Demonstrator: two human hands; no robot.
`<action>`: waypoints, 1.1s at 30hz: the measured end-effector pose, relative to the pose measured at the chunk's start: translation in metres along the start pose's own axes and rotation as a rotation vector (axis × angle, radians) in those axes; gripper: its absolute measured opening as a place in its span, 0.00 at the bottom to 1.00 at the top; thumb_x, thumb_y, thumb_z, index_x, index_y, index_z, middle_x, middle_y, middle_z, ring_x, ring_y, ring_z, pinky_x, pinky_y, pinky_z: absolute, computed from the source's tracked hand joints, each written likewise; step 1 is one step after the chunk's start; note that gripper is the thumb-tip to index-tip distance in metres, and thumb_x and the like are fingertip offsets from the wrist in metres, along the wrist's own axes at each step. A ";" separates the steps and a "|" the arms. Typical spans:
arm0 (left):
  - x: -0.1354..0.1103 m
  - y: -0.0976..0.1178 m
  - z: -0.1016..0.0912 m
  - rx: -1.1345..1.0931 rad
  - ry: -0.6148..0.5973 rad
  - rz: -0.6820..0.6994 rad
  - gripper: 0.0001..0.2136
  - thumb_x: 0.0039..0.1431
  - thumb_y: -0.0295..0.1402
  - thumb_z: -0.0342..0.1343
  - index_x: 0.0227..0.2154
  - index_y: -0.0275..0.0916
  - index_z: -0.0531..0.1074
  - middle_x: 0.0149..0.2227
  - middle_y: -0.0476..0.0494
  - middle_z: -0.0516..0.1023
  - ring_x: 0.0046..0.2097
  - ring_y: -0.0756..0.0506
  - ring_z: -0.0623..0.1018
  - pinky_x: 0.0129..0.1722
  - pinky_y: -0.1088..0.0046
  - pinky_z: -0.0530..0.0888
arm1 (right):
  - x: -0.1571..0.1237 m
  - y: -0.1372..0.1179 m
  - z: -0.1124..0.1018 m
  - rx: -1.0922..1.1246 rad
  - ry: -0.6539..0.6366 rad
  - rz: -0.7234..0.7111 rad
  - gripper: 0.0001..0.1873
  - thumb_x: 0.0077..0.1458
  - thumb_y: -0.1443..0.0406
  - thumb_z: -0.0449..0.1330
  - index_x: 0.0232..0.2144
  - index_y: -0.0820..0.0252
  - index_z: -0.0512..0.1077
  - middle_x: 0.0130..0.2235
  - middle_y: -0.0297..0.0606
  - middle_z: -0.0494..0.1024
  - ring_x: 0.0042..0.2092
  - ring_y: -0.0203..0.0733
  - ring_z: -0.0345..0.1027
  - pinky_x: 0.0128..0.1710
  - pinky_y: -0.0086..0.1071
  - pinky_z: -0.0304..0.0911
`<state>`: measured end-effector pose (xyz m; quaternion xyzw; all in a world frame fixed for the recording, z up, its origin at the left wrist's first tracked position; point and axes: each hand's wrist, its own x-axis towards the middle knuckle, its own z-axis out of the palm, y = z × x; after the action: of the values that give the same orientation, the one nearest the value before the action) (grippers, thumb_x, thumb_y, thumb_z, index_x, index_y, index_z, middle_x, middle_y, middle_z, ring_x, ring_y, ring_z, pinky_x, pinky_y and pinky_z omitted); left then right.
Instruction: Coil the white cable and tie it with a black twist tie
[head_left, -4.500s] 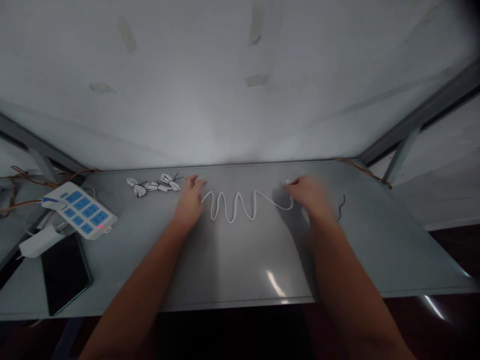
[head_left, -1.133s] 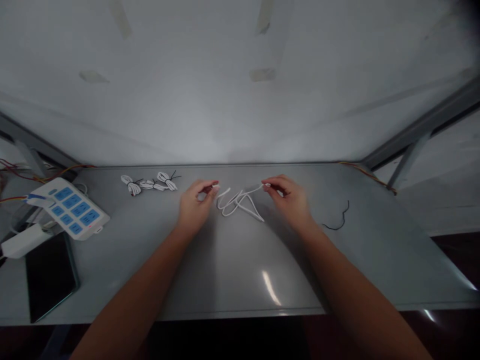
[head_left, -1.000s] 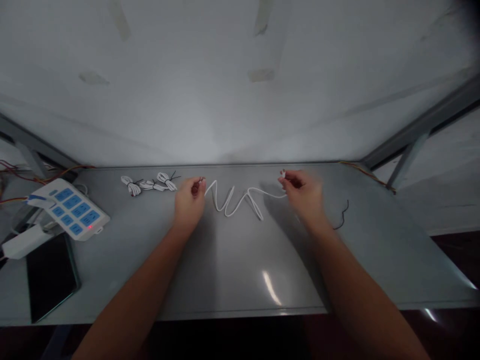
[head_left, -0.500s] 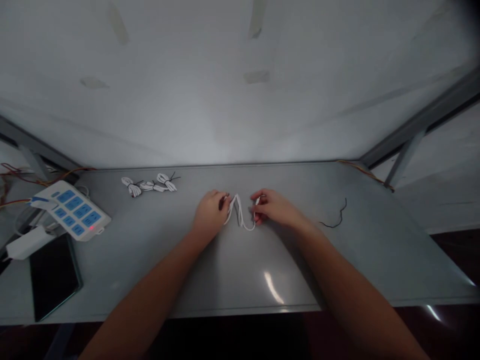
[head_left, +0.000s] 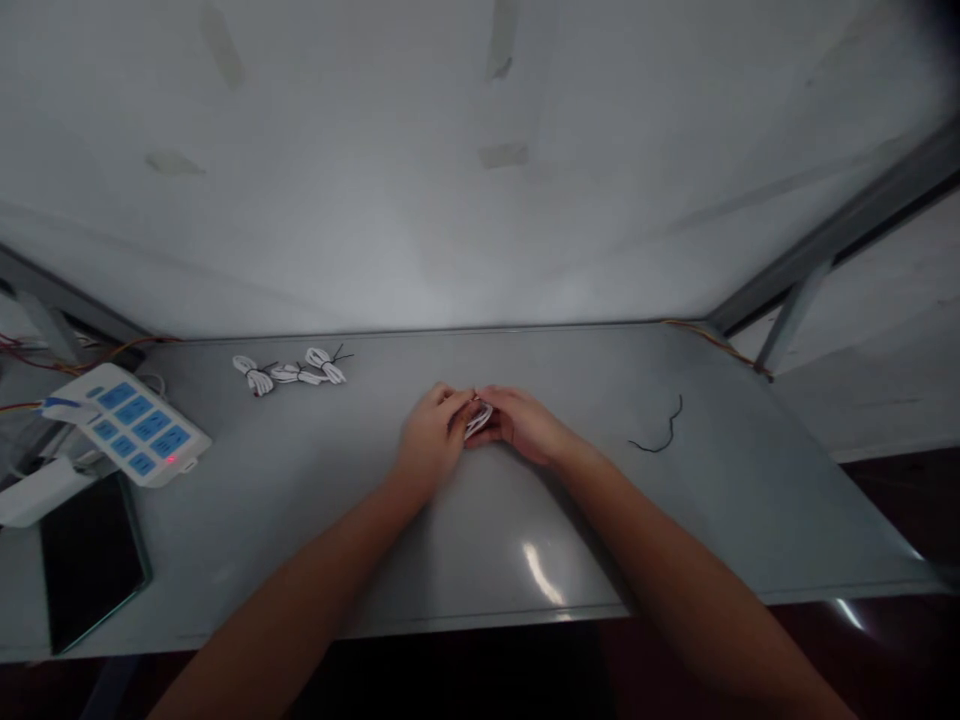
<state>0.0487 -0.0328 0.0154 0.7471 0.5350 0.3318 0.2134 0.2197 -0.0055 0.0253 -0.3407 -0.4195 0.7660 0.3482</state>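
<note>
Between my two hands, over the middle of the table, is a white cable (head_left: 478, 421) folded into a small bundle. My left hand (head_left: 437, 428) is closed around its left side. From the right, my right hand (head_left: 520, 422) grips the same bundle, its fingertips meeting those of the left. The fingers hide most of the cable, ends included. A loose black twist tie (head_left: 670, 433) lies curved on the table, to the right of my right hand.
Several tied white cable bundles (head_left: 298, 374) lie at the back left of the grey table (head_left: 315, 590). A power strip (head_left: 142, 425), a white adapter (head_left: 41, 492) and a dark tablet (head_left: 91, 560) occupy the left end. A wall (head_left: 420, 230) rises behind.
My right hand has moved left to meet my left hand. The cable strand that hung in loops between them is now gathered into the bundle. The view has shifted slightly.
</note>
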 end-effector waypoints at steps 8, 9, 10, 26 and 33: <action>0.002 -0.010 0.003 0.011 0.022 0.058 0.10 0.70 0.34 0.54 0.46 0.45 0.80 0.50 0.42 0.76 0.43 0.46 0.79 0.47 0.65 0.76 | -0.001 0.005 0.004 -0.046 -0.012 -0.042 0.23 0.55 0.46 0.70 0.37 0.59 0.78 0.37 0.40 0.81 0.39 0.41 0.76 0.41 0.38 0.76; 0.003 -0.010 0.002 -0.034 0.032 0.052 0.10 0.69 0.35 0.56 0.48 0.44 0.80 0.48 0.41 0.77 0.45 0.45 0.79 0.48 0.65 0.76 | 0.000 0.006 0.003 -0.039 0.018 -0.064 0.23 0.54 0.46 0.70 0.36 0.59 0.78 0.36 0.39 0.80 0.39 0.41 0.76 0.42 0.38 0.76; 0.004 -0.011 0.001 -0.087 0.046 0.035 0.11 0.69 0.37 0.57 0.49 0.44 0.79 0.48 0.41 0.77 0.46 0.44 0.79 0.49 0.64 0.76 | 0.001 0.005 0.002 -0.033 0.051 -0.088 0.23 0.53 0.46 0.71 0.35 0.58 0.77 0.36 0.38 0.80 0.39 0.42 0.75 0.42 0.39 0.76; 0.002 -0.006 0.001 -0.427 -0.108 -0.194 0.19 0.75 0.46 0.42 0.53 0.39 0.70 0.24 0.50 0.73 0.27 0.47 0.73 0.31 0.72 0.68 | 0.002 0.006 0.001 -0.156 0.254 -0.151 0.19 0.54 0.48 0.64 0.39 0.52 0.67 0.32 0.32 0.76 0.32 0.41 0.69 0.32 0.35 0.63; 0.007 -0.002 -0.010 -0.328 -0.079 -0.255 0.17 0.73 0.40 0.45 0.51 0.38 0.75 0.22 0.52 0.71 0.26 0.47 0.72 0.31 0.72 0.67 | -0.028 -0.042 -0.045 -1.056 0.687 -0.262 0.05 0.54 0.64 0.65 0.31 0.55 0.71 0.38 0.45 0.77 0.42 0.50 0.70 0.45 0.42 0.63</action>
<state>0.0413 -0.0261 0.0224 0.6408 0.5553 0.3552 0.3935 0.2815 0.0069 0.0503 -0.6380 -0.6428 0.2548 0.3388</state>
